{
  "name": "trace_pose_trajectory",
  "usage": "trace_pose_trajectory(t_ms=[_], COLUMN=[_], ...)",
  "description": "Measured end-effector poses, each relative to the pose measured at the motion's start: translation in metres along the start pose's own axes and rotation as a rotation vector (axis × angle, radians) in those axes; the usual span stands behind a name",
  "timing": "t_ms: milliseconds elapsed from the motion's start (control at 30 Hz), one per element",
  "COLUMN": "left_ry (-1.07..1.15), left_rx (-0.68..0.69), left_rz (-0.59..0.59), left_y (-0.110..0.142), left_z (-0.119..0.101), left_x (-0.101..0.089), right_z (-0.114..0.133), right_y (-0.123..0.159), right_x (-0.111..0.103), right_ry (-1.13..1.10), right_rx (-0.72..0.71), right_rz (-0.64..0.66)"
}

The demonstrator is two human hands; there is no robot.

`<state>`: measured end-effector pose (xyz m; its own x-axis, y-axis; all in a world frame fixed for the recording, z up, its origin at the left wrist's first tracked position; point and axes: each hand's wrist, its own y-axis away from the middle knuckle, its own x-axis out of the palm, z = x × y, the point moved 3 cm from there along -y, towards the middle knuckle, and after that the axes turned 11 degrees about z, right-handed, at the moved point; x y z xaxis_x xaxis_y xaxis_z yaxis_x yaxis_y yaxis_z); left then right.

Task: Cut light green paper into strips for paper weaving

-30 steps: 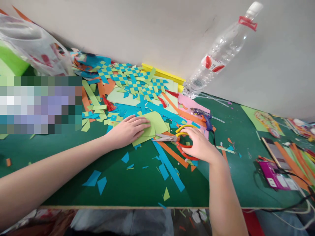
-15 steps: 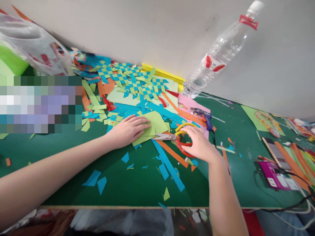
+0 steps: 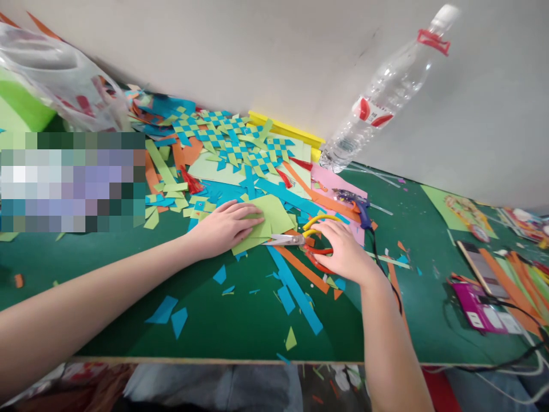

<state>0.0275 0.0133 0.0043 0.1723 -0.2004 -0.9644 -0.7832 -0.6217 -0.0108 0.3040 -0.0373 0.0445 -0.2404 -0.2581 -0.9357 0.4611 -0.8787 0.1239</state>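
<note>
Woven paper fish (image 3: 234, 137) lay beyond the green paper (image 3: 270, 216), with a bottle (image 3: 373, 103) leaning on the wall at the far right and a glue gun (image 3: 358, 206) right of the scissors (image 3: 291, 240). Blue scraps (image 3: 165, 309) littered the near side. The scissors lay at the paper's near right edge, long axis left to right, blades pointing left. The left hand (image 3: 227, 229) pressed the paper flat, fingers slightly apart; the right hand (image 3: 341, 249) had its fingers curled around the handles.
</note>
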Motion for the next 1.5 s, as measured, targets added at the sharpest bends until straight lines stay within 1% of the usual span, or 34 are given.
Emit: trace_pose_trajectory(t_ms=[167,333,533,700,1033,1367,1500], left_ry=[-0.004,-0.008,-0.007,0.009,0.017,-0.036,-0.032], left_rx=[0.003,0.005,0.0,0.008,0.007,-0.012,-0.008], left_rz=[0.002,-0.001,0.006,-0.011,-0.016,0.04,0.037], left_y=[0.0,0.0,0.0,0.0,0.0,0.0,0.0], left_z=[0.001,0.001,0.0,0.002,0.001,0.001,0.002], left_x=[0.001,0.001,0.001,0.003,0.001,0.002,0.003], right_z=[0.002,0.004,0.008,0.009,0.008,0.023,0.024], right_y=[0.001,0.001,-0.002,-0.004,-0.003,-0.005,-0.006], right_x=[-0.003,-0.002,0.004,0.009,0.007,0.006,0.008], right_ry=[-0.011,-0.022,-0.009,-0.001,0.012,0.004,0.016], right_rx=[-0.019,0.001,-0.003,0.005,-0.013,0.008,0.015], right_rz=[-0.004,0.01,0.004,0.026,0.027,0.018,0.024])
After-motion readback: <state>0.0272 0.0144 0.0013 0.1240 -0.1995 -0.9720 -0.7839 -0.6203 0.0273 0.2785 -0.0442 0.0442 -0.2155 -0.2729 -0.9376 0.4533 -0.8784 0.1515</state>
